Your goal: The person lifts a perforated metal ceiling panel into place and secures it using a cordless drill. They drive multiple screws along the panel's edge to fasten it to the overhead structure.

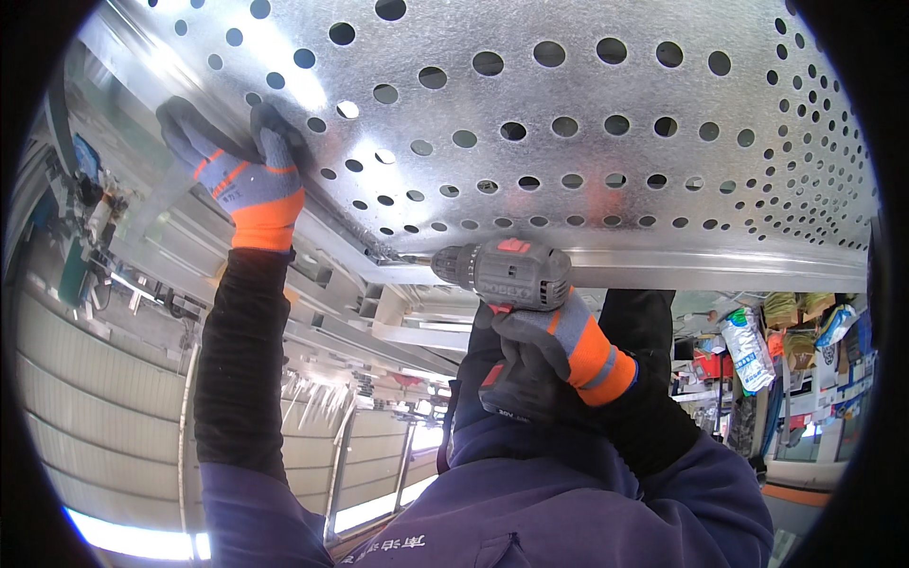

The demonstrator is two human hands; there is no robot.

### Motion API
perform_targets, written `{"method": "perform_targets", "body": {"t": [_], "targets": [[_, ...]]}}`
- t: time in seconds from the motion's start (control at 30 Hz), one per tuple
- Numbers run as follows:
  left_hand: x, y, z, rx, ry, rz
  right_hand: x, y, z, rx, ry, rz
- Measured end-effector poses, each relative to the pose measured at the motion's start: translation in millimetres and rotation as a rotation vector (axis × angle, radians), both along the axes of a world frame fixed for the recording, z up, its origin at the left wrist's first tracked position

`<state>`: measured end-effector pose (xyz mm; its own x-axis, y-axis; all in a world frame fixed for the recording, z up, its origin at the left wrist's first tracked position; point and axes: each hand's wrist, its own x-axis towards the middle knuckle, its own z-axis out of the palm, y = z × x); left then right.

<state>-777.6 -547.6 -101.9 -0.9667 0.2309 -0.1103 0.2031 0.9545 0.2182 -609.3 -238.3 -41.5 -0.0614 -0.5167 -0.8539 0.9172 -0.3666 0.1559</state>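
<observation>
Now the drill is gripped in the right hand, pointed leftward; above that hand, the perforated metal sheet is touched by the left hand, spread wide.

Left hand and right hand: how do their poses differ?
The left hand is spread at the edge of the perforated metal panel; the right hand is curled around the cordless drill. The left hand sits higher in the view, the right hand lower. Both wear grey-and-orange gloves.

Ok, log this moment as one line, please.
left hand: at edge of perforated metal panel | right hand: gripping cordless drill | bit: pointing left, near panel's edge
</observation>
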Motion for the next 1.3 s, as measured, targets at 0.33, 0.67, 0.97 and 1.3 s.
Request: {"method": "perform_targets", "body": {"t": [0.33, 0.67, 0.97, 1.3], "targets": [[2, -3, -1, -0.003, 0.003, 0.009, -7, 3, -4, -0.073, -0.04, 0.108], [1, -6, -2, -0.025, 0.021, -0.021, -3, 0, -7, -0.052, 0.005, 0.012], [3, 3, -1, -0.028, 0.054, -0.012, -2, -1, -8, -0.054, 0.002, -0.025], [2, 5, 0, -0.044, 0.049, -0.022, 1, -1, -8, -0.045, -0.011, -0.028]]}}
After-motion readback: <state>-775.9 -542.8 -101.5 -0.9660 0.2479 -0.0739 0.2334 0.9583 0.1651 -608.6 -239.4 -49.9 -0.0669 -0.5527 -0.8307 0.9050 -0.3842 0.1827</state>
